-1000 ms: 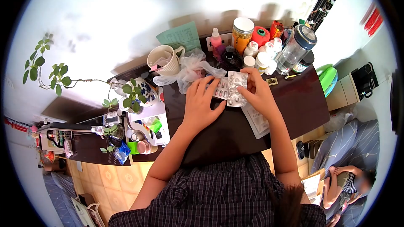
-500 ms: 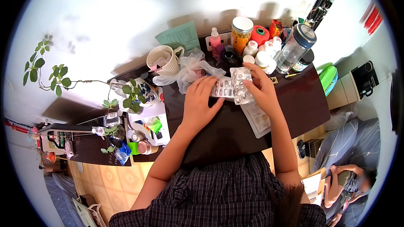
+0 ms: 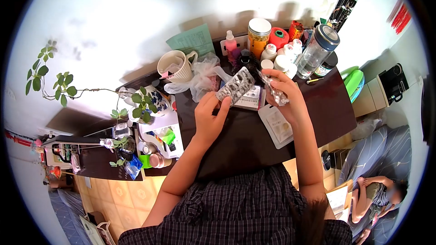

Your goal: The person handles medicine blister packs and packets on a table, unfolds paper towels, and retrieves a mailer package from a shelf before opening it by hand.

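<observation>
Pinched by one end in my left hand, a silver blister pack tilts up above the desk. My right hand has its fingers closed on a second, crinkled blister pack, seen nearly edge-on. Between and beyond the two hands lies a small white medicine box, partly covered by the left pack. A flat white packet rests on the desk just left of my right forearm. Behind my left hand is a crumpled clear plastic bag.
On the dark desk, a cream mug, a pink spray bottle, an orange jar, several white pill bottles and a glass tumbler line the back. A plant stands left. Another person sits at far right.
My left hand has raised the left blister pack off the desk, uncovering the medicine box. My right hand has shifted slightly right and turned its pack edge-on.
</observation>
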The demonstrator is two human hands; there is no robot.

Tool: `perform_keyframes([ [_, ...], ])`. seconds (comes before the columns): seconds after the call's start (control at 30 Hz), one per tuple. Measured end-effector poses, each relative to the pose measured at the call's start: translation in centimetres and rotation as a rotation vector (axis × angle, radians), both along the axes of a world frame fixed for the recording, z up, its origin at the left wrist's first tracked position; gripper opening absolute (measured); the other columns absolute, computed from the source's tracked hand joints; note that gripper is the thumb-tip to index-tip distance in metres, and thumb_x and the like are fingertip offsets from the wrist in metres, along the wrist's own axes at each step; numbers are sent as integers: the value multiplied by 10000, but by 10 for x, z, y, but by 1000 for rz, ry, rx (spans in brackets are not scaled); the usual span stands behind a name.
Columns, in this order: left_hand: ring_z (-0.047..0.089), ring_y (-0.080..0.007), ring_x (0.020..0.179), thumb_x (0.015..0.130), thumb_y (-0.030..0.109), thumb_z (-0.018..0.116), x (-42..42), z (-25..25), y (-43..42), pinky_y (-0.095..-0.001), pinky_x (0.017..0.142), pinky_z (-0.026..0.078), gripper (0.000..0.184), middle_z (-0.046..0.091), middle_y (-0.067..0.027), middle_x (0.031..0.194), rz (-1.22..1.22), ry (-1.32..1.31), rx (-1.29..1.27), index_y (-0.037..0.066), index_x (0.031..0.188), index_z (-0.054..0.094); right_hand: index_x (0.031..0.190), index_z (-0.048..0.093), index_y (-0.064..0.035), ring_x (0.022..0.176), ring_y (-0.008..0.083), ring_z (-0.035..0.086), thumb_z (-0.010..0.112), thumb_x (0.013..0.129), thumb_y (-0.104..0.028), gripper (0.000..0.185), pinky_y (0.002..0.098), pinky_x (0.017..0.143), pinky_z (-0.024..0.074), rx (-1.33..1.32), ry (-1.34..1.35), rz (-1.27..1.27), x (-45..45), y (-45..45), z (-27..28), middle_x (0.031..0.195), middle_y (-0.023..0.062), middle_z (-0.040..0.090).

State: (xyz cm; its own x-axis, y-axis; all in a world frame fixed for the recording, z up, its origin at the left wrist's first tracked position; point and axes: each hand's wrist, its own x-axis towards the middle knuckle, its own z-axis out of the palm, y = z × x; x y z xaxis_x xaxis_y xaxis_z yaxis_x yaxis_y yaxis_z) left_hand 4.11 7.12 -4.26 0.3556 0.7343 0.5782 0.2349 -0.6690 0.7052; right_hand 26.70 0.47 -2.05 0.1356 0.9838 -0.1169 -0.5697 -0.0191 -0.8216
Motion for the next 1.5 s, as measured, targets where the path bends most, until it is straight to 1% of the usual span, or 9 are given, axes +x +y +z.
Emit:
perform_keyframes([
  [0.2, 585, -154, 718, 973, 160, 597, 0, -5, 1, -277, 669, 457, 232, 666, -95, 844, -88, -143, -217, -41, 1059, 672, 1316, 518, -28, 582, 91, 385, 560, 908, -150, 428, 242, 546, 313, 172, 313, 85, 5, 1, -8, 797, 24, 494],
  [0.3, 594, -146, 744, 975, 163, 595, -2, -7, 2, -274, 689, 466, 239, 680, -92, 879, -88, -126, -220, -39, 1077, 672, 1233, 535, -20, 575, 92, 379, 547, 941, -182, 334, 244, 543, 316, 203, 411, 110, 7, 2, -13, 802, 25, 490],
  [0.5, 538, -112, 677, 968, 165, 609, -2, -4, 1, -249, 603, 416, 234, 667, -74, 847, -84, -136, -225, -35, 1066, 680, 1029, 504, -20, 586, 97, 367, 453, 1009, -226, 214, 247, 549, 322, 163, 598, 175, 7, 1, -4, 744, 5, 417],
  [0.7, 419, -77, 593, 960, 165, 622, 0, -10, 3, -249, 531, 337, 218, 588, -19, 735, -87, -140, -201, -20, 1049, 694, 1294, 472, 56, 589, 104, 362, 438, 987, -192, 396, 247, 557, 323, 167, 661, 245, 8, 2, -6, 720, -1, 401],
  [1.0, 418, -76, 587, 955, 160, 627, 2, -8, 1, -246, 526, 338, 211, 570, -7, 719, -80, -125, -192, -13, 1053, 695, 1362, 377, 114, 573, 106, 334, 395, 982, -142, 458, 252, 556, 304, 176, 684, 242, 7, 3, -7, 698, 1, 371],
  [1.1, 422, -76, 590, 955, 159, 628, 3, -6, 0, -244, 529, 341, 210, 566, -10, 722, -86, -142, -200, -18, 1047, 690, 1355, 451, 49, 575, 96, 356, 483, 962, -190, 461, 244, 546, 318, 170, 581, 207, 6, 3, -7, 728, -3, 418],
  [1.2, 428, -78, 594, 954, 156, 630, 3, -9, 2, -245, 532, 346, 207, 562, -12, 726, -97, -133, -165, -26, 1037, 683, 1377, 446, 20, 586, 91, 376, 549, 921, -147, 496, 243, 549, 323, 193, 439, 138, 4, 1, -3, 767, 1, 459],
  [1.4, 436, -84, 595, 948, 142, 637, 4, -9, 2, -250, 536, 358, 194, 560, -20, 729, -107, -101, -139, -32, 1026, 674, 1428, 401, -5, 846, 124, 623, 624, 808, 11, 659, 267, 709, 502, 95, 137, -51, -8, 2, 5, 1104, 71, 617],
  [1.5, 447, -87, 597, 943, 133, 641, 7, -6, -1, -250, 540, 366, 183, 558, -25, 729, -112, -136, -148, -32, 1019, 670, 1418, 385, -10, 955, 152, 648, 635, 802, 28, 665, 285, 770, 534, 101, 67, 0, -9, 0, 4, 1226, 94, 601],
])
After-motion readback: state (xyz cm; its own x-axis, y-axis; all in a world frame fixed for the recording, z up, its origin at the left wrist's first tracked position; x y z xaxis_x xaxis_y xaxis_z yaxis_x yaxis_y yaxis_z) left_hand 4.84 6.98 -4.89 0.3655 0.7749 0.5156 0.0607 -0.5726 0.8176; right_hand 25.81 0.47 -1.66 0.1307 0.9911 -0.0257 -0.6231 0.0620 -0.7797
